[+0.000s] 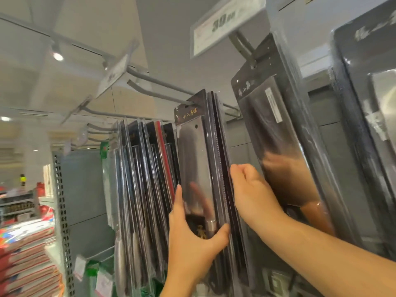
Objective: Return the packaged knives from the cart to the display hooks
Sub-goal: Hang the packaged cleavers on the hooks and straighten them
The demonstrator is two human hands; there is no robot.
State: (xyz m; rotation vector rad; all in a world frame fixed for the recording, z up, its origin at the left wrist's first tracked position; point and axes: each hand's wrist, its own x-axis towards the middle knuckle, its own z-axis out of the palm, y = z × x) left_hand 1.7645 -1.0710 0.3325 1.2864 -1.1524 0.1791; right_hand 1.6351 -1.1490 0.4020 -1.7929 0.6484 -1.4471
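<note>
A packaged cleaver (194, 159) in a black card with a clear blister hangs at the front of a grey display hook (158, 93), with more packs (220, 159) behind it. My left hand (192, 236) grips the lower part of this front pack, thumb on its right edge and fingers along its left side. My right hand (250, 191) has its fingers curled round the right edge of the packs behind. Another packaged knife (285, 151) hangs on the hook to the right, under a price tag (225, 24). The cart is out of view.
Several more packaged knives (141, 179) hang on hooks to the left. A large black pack (368, 125) fills the right edge. A grey perforated shelf upright (62, 211) stands at the left, with stacked red and white goods (27, 254) beyond it.
</note>
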